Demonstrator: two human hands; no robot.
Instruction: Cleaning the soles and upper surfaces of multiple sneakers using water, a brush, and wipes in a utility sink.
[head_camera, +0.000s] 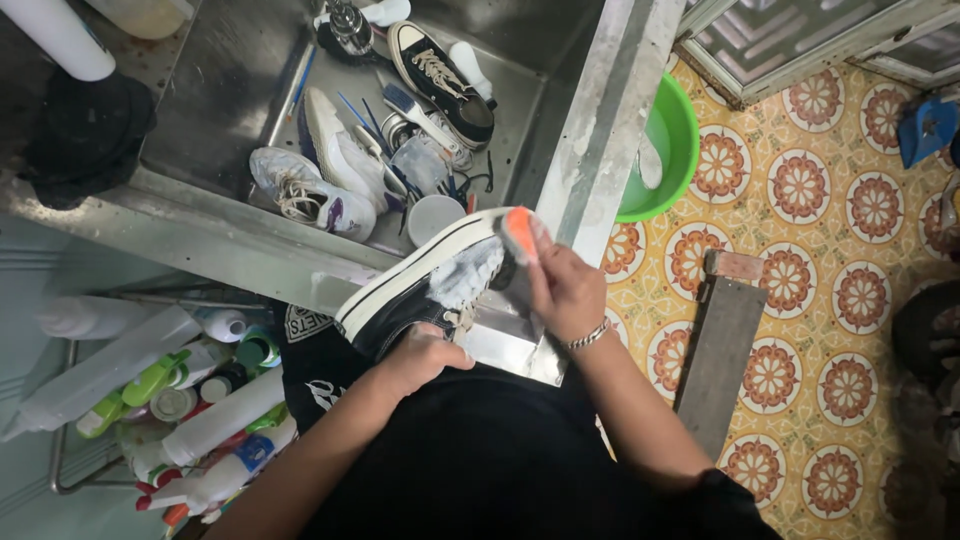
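Note:
My left hand (420, 357) grips the heel end of a black sneaker with a white sole (410, 290), held over the front corner of a steel sink (230, 240). White foam covers the shoe's toe. At the toe, my right hand (562, 290) is closed around an orange and white brush (517, 232) pressed against the foam. A bracelet circles the right wrist.
In the sink lie a white sneaker (300, 190), another pale shoe (340, 150), a black sneaker (440, 75), brushes and a cup (432, 215). A green basin (670, 140) stands on the patterned floor, beside a wooden stool (722, 345). Several bottles fill a rack (190, 400) at lower left.

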